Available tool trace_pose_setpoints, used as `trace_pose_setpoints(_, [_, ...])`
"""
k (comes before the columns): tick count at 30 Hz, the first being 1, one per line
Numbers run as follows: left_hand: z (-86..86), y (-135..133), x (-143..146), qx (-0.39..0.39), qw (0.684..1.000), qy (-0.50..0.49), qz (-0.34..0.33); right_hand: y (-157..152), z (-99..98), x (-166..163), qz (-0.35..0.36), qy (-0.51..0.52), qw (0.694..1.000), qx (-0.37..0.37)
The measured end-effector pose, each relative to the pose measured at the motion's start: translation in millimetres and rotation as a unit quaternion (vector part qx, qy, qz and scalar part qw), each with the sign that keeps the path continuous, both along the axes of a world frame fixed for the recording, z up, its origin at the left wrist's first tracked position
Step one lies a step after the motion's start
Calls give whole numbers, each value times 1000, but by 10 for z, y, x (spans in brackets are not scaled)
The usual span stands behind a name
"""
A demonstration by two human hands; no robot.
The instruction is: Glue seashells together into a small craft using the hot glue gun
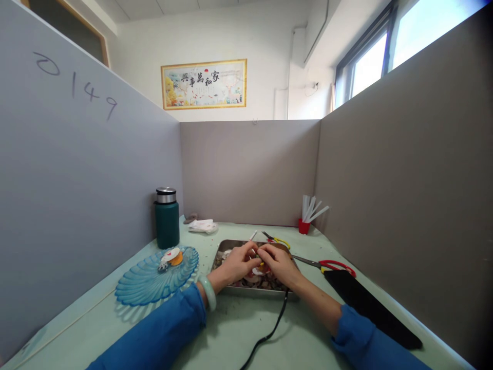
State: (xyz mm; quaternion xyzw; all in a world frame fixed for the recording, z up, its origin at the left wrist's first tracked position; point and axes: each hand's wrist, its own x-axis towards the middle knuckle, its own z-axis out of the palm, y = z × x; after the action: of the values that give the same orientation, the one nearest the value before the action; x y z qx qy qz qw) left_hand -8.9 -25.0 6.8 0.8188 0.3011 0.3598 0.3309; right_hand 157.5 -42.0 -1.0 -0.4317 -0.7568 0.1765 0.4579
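Observation:
My left hand [241, 264] and my right hand [279, 263] meet above a metal tray [252, 292] full of small mixed pieces. The fingertips of both are pinched close together. Whatever sits between them is too small and too covered to name. Below the fingers a bit of yellow and some white and red pieces show in the tray. A thin white stick [253, 235] juts up just beyond my left fingers. From the tray's front edge a black cord [269, 333] runs toward me.
To the left are a blue scalloped plate [140, 280] with small white and orange pieces and a green bottle [167, 223]. Red-handled scissors [337, 265], a black flat strip [372, 308], yellow-handled pliers [283, 241] and a red cup [304, 226] of white sticks lie rightward. Partitions [250, 172] enclose the table.

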Motion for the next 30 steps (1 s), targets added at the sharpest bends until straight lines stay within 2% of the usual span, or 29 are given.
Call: trace_pose_setpoints(30, [8,5,26,-4,999,-35,18,27,-30,-2,-16,24,1000,-11])
